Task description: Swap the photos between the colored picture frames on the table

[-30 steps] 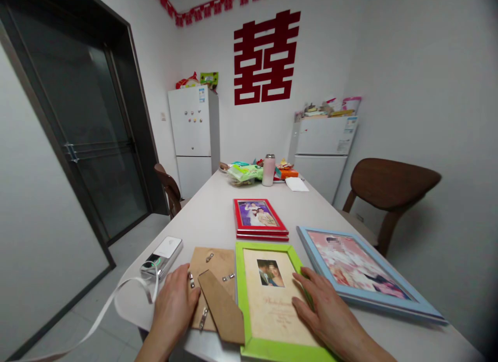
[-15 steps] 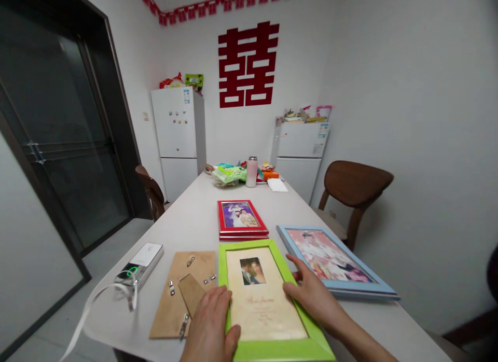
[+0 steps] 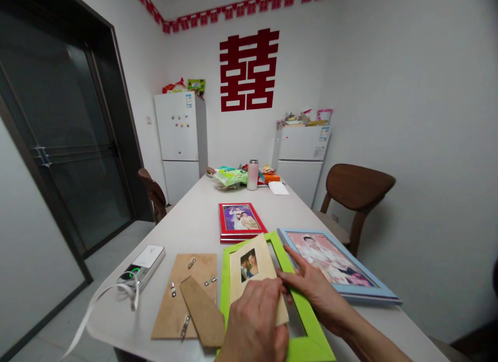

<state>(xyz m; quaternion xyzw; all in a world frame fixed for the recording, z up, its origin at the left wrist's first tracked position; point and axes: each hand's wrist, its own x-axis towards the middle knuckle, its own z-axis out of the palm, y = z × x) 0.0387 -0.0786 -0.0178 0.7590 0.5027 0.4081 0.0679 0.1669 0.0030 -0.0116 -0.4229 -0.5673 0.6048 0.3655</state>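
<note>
A lime-green photo frame (image 3: 307, 320) lies at the table's near edge. A cream mat card with a small portrait photo (image 3: 249, 271) is lifted partly out of the frame and tilted left. My left hand (image 3: 254, 323) is closed on the card's lower part. My right hand (image 3: 311, 287) pinches the card's right edge over the frame's right side. A brown cardboard frame backing with a stand and metal clips (image 3: 187, 294) lies flat just left of the frame.
A red framed photo (image 3: 240, 221) and a larger blue framed photo (image 3: 334, 263) lie on the white table (image 3: 194, 222). A white device with a strap (image 3: 142, 263) rests at the left edge. A bottle and snack bags crowd the far end. Wooden chairs flank the table.
The mat card lay flat inside the green frame; now it is raised and turned. My left hand moved from the backing to the frame and onto the card.
</note>
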